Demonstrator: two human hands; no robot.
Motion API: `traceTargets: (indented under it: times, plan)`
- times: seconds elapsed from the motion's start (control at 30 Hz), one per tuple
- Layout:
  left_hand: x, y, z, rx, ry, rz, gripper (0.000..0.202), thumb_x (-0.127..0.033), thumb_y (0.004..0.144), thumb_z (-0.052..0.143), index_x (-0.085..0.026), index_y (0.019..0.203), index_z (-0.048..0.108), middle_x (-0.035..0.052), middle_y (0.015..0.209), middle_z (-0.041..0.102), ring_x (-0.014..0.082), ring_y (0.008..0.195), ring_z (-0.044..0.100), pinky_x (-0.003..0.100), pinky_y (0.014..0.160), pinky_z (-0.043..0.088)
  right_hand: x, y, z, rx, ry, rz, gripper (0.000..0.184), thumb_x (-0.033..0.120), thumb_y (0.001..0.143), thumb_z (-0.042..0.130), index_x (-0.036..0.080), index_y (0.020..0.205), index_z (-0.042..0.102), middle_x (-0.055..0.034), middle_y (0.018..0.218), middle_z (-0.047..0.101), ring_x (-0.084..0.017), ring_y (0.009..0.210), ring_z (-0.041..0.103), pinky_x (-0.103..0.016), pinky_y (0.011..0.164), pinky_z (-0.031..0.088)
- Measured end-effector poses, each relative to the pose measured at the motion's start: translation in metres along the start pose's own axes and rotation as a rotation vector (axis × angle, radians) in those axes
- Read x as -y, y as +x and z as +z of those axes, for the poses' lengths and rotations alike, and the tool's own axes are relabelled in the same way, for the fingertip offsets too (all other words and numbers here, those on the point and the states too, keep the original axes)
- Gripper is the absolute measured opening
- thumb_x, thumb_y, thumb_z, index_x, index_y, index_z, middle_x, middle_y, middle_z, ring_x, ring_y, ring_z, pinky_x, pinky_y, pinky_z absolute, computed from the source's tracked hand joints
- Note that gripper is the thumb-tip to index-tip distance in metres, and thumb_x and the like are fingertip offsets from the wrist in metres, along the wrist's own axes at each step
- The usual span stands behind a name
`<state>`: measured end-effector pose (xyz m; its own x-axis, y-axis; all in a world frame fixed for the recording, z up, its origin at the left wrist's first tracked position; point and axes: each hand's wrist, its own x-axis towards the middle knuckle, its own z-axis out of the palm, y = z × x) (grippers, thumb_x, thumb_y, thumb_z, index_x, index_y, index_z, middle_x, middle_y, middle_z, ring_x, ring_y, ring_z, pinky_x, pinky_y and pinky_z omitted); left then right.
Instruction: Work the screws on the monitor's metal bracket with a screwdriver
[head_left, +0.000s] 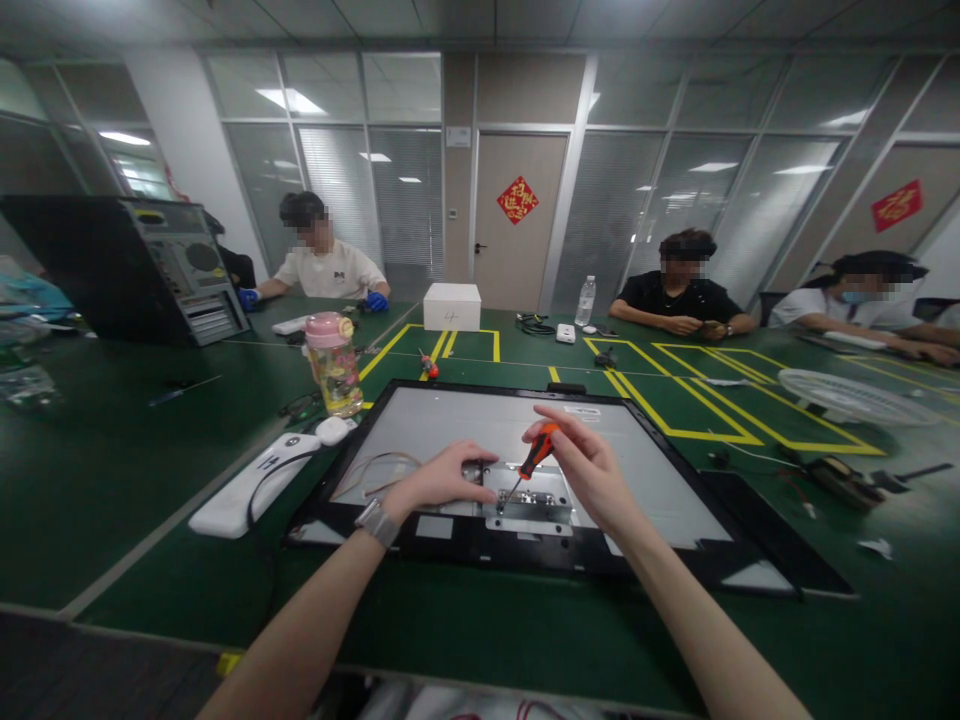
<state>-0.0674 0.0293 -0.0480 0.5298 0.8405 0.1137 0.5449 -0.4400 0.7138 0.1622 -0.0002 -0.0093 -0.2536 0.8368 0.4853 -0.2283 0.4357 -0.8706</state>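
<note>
The screwdriver (534, 458), with its orange and black handle, sits in the middle of the frame, pinched in the fingers of my right hand (589, 470); it leans down to the left and its tip meets the metal bracket (534, 500) on the back of the monitor (637, 450). The monitor lies face down on the green table (135, 500), filling the centre. My left hand (442, 478) rests on the panel just left of the bracket, fingers curled and pressing down, gripping nothing that I can make out; a watch (377, 522) is on that wrist.

To the left of the monitor lies a white keyboard (247, 488) with a black cable over it, and above it stands a pink-lidded bottle (332, 365). A computer case (127, 268) is in the upper left. A white box (451, 306) sits at centre top of the table. Three other people sit along the far side, and a white fan grille (851, 395) lies at the right.
</note>
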Motion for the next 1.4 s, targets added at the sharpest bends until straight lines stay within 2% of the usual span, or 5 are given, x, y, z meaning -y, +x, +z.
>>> traceTargets:
  times: [0.33, 0.6, 0.87, 1.17, 1.4]
  plan:
    - [0.0033, 0.0005, 0.0005, -0.006, 0.009, 0.002, 0.066, -0.054, 0.065, 0.076, -0.025, 0.123, 0.061, 0.0074, 0.122, 0.058, 0.027, 0.116, 0.051, 0.036, 0.103, 0.036, -0.0047, 0.0017, -0.0015, -0.027, -0.05, -0.071, 0.015, 0.041, 0.082, 0.068, 0.029, 0.088, 0.073, -0.0009, 0.089, 0.063, -0.016, 0.076, 0.061, -0.031, 0.071, 0.051]
    - [0.0036, 0.0013, 0.0006, -0.001, 0.004, 0.005, 0.066, -0.055, 0.065, 0.076, -0.025, 0.122, 0.061, 0.0074, 0.119, 0.059, 0.0269, 0.114, 0.051, 0.037, 0.102, 0.037, -0.0053, 0.0006, -0.0026, -0.035, -0.082, -0.05, 0.025, 0.039, 0.092, 0.053, 0.028, 0.111, 0.067, -0.0044, 0.094, 0.069, -0.021, 0.093, 0.063, -0.041, 0.088, 0.048]
    - [0.002, 0.0002, 0.0002, -0.007, 0.003, -0.01, 0.065, -0.053, 0.065, 0.077, -0.026, 0.122, 0.062, 0.0074, 0.121, 0.059, 0.0273, 0.116, 0.051, 0.038, 0.104, 0.036, -0.0017, -0.0002, -0.0002, -0.024, -0.12, -0.1, 0.014, 0.038, 0.085, 0.064, 0.029, 0.09, 0.074, -0.0029, 0.096, 0.061, -0.019, 0.085, 0.061, -0.036, 0.077, 0.051]
    - [0.0009, 0.0003, -0.0002, 0.001, 0.004, 0.005, 0.066, -0.055, 0.066, 0.076, -0.025, 0.123, 0.061, 0.0072, 0.12, 0.059, 0.0271, 0.115, 0.052, 0.036, 0.102, 0.037, -0.0022, 0.0006, -0.0024, -0.028, -0.079, -0.071, 0.018, 0.036, 0.09, 0.057, 0.029, 0.1, 0.071, -0.0041, 0.099, 0.068, -0.022, 0.098, 0.061, -0.041, 0.09, 0.046]
    - [0.0031, -0.0001, 0.0004, -0.001, 0.0, 0.0, 0.065, -0.053, 0.066, 0.076, -0.025, 0.123, 0.061, 0.0074, 0.123, 0.058, 0.0271, 0.117, 0.051, 0.036, 0.104, 0.035, -0.0015, 0.0009, -0.0037, -0.007, -0.039, -0.07, 0.012, 0.034, 0.083, 0.067, 0.03, 0.092, 0.074, -0.0024, 0.094, 0.065, -0.02, 0.087, 0.062, -0.037, 0.078, 0.052]
